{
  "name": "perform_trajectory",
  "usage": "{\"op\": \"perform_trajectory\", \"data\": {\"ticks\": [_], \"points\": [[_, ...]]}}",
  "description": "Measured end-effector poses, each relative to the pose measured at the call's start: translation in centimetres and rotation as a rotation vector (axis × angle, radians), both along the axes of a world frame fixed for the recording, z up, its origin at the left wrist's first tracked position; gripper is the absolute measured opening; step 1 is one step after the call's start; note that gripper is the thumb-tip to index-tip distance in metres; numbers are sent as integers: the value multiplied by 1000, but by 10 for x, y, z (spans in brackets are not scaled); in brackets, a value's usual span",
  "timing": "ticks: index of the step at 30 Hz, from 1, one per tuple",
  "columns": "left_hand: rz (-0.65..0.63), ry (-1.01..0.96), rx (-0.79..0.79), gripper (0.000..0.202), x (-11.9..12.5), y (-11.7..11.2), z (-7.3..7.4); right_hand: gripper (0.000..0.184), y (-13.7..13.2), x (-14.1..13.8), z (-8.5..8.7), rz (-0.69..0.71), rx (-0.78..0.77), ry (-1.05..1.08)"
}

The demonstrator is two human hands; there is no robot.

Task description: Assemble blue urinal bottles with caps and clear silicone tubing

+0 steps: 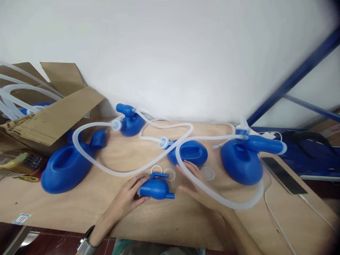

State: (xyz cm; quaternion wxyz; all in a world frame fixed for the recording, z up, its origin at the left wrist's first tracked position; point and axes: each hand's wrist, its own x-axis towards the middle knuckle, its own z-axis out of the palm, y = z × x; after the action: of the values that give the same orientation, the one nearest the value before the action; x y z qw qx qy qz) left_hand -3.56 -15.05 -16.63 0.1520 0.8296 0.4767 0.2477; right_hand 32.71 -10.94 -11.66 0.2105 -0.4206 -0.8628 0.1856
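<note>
- Hands met over a small blue plastic bottle (156,188) that lay on its side near the front of the wooden table (79,207), its short spout pointing right.
- The left hand (130,197) rested against the bottle's left end, fingers curled loosely round its base; the grip looked partial rather than closed tight.
- A watch (85,243) sat on the left wrist.
- The right hand (195,184) lay open and flat, fingers spread, just right of the bottle and apart from it; its fingertips reached toward a clear flexible tube (225,202) that crossed over the hand's far side.
- Whether the right hand actually touched the tube could not be told.
- Two clear plastic rings (170,174) lay just behind the bottle, and a clear round cap (207,173) lay near the right fingertips.
- Behind the hands sat a blue oval container (190,152) with a tube fitted at its left.
- A larger blue container (240,161) with a long neck stood to the right, and another large one (65,170) to the left.
- A smaller blue container (130,122) sat near the white wall.
- An open cardboard box (50,113) holding more tubes stood at far left.
- A dark phone (284,175) lay at the table's right.
</note>
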Motion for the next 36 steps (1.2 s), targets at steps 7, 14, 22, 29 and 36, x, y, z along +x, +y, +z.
{"op": "perform_trajectory", "data": {"ticks": [7,14,22,29,36], "points": [[176,-121,-60,52,-21,-7,8,76,49,-58,29,-100,301,-99],[565,-325,-57,50,-70,0,19,27,93,-60,38,-111,495,-169],[411,221,293,41,-108,9,-25,42,98,-25,46,-71,386,-135],[381,334,470,25,-116,22,-10,54,105,-6,28,-129,426,-184],[511,118,661,14,-110,18,37,83,109,14,34,-420,336,152]]}}
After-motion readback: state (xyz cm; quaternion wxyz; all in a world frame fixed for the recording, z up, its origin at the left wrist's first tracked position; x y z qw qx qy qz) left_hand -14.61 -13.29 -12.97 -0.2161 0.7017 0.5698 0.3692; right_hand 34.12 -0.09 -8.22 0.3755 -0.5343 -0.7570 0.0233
